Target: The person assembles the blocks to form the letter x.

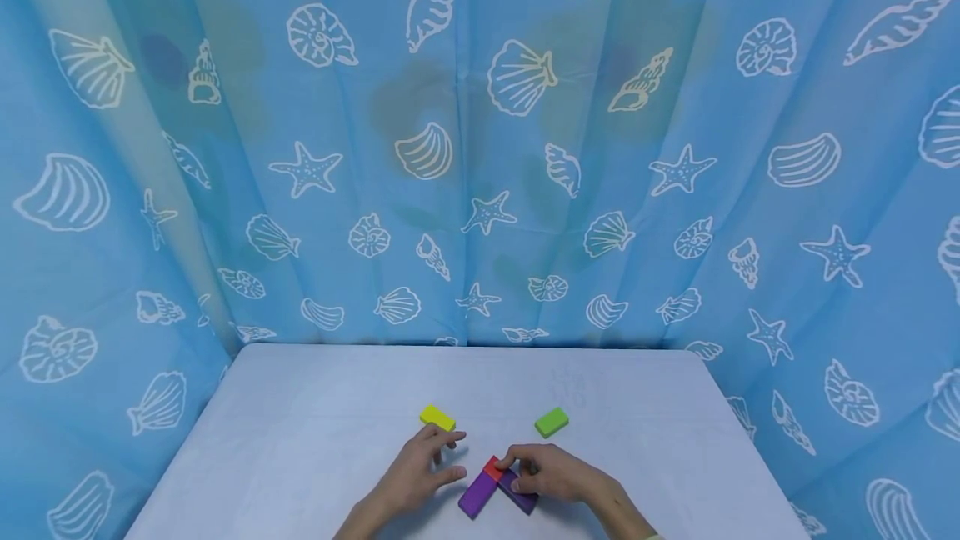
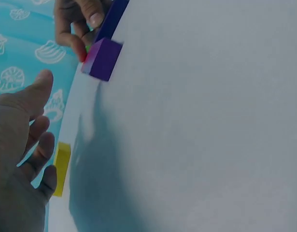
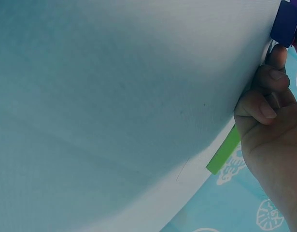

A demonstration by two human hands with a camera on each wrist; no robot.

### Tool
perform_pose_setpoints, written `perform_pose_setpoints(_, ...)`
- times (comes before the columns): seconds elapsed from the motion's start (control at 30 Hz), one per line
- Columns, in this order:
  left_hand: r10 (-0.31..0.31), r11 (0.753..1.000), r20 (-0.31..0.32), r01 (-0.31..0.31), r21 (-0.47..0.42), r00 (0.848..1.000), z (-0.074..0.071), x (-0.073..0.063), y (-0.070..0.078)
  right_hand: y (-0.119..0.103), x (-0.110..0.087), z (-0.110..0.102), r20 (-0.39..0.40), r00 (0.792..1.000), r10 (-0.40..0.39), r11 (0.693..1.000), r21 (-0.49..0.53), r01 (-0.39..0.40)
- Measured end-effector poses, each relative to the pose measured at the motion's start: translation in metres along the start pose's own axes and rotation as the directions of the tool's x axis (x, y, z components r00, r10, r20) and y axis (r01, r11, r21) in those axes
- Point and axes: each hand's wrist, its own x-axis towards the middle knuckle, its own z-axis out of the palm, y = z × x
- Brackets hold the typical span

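A purple block and a dark blue block lie in a V on the white table, with a small red block at their meeting point. My right hand has its thumb against the dark blue block and its index fingertip at the red block. In the right wrist view its other fingers are curled under. My left hand hovers left of the purple block, fingers spread and holding nothing. Just beyond its fingers lies a yellow block.
A green block lies on the table beyond my right hand. The white tabletop ends at a blue curtain printed with white shells and starfish, which hangs behind it and along both sides.
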Motion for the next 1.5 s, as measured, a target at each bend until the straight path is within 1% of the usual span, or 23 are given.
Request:
perform_pose_setpoints(0.07, 0.023, 1.000, -0.037, -0.022, 0.018, 0.999, -0.002, 0.001, -0.003, -0.001, -0.001, 0.000, 0.003, 1.000, 0.002, 1.000, 0.001, -0.002)
perform_pose_setpoints(0.13, 0.032, 0.999, -0.061, -0.031, 0.030, 0.998, -0.005, 0.003, -0.006, -0.001, -0.001, 0.000, 0.000, 1.000, 0.003, 1.000, -0.004, -0.003)
perform_pose_setpoints(0.27, 0.010, 0.998, -0.087, -0.005, 0.061, 0.996, -0.012, 0.007, -0.008, -0.001, 0.000, 0.000, -0.006, 1.000, 0.005, 1.000, -0.004, -0.005)
perform_pose_setpoints(0.33, -0.008, 0.996, -0.107, 0.018, 0.086, 0.994, -0.014, 0.009, -0.010, -0.001, 0.000, 0.000, -0.007, 1.000, 0.006, 1.000, 0.001, -0.006)
perform_pose_setpoints(0.4, -0.023, 0.991, -0.142, 0.040, 0.124, 0.990, -0.015, 0.011, -0.013, -0.001, 0.000, -0.001, -0.004, 1.000, 0.007, 1.000, 0.011, -0.007)
perform_pose_setpoints(0.5, -0.063, 0.982, -0.186, 0.094, 0.164, 0.981, -0.015, 0.014, -0.019, -0.001, -0.001, -0.002, 0.004, 1.000, 0.008, 1.000, 0.026, -0.008)
perform_pose_setpoints(0.57, -0.085, 0.978, -0.206, 0.121, 0.168, 0.975, -0.016, 0.017, -0.023, -0.001, -0.001, -0.002, 0.008, 1.000, 0.008, 0.999, 0.031, -0.008)
perform_pose_setpoints(0.67, -0.118, 0.977, -0.212, 0.151, 0.148, 0.970, -0.019, 0.022, -0.027, -0.001, -0.001, -0.002, 0.008, 1.000, 0.008, 0.999, 0.033, -0.009)
perform_pose_setpoints(0.8, -0.124, 0.978, -0.202, 0.153, 0.139, 0.971, -0.022, 0.027, -0.032, 0.001, -0.001, -0.001, 0.002, 1.000, 0.011, 0.999, 0.035, -0.011)
perform_pose_setpoints(0.87, -0.119, 0.976, -0.193, 0.150, 0.155, 0.974, -0.022, 0.030, -0.034, 0.001, 0.000, 0.000, -0.001, 1.000, 0.013, 0.999, 0.034, -0.013)
perform_pose_setpoints(1.0, -0.088, 0.966, -0.162, 0.124, 0.229, 0.983, -0.021, 0.037, -0.036, 0.002, 0.000, 0.000, -0.008, 1.000, 0.019, 0.999, 0.028, -0.018)
perform_pose_setpoints(1.1, -0.056, 0.954, -0.131, 0.091, 0.285, 0.990, -0.020, 0.042, -0.036, 0.001, -0.001, -0.001, -0.010, 1.000, 0.023, 0.999, 0.025, -0.022)
perform_pose_setpoints(1.2, -0.034, 0.948, -0.102, 0.064, 0.311, 0.994, -0.022, 0.045, -0.035, 0.001, -0.001, -0.001, -0.011, 1.000, 0.025, 1.000, 0.019, -0.025)
perform_pose_setpoints(1.33, -0.005, 0.942, -0.078, 0.031, 0.334, 0.997, -0.023, 0.047, -0.033, 0.001, -0.001, -0.001, -0.008, 1.000, 0.024, 1.000, 0.017, -0.023)
perform_pose_setpoints(1.5, 0.014, 0.932, -0.074, 0.013, 0.361, 0.997, -0.021, 0.049, -0.033, 0.000, -0.002, -0.002, 0.000, 1.000, 0.018, 0.999, 0.033, -0.018)
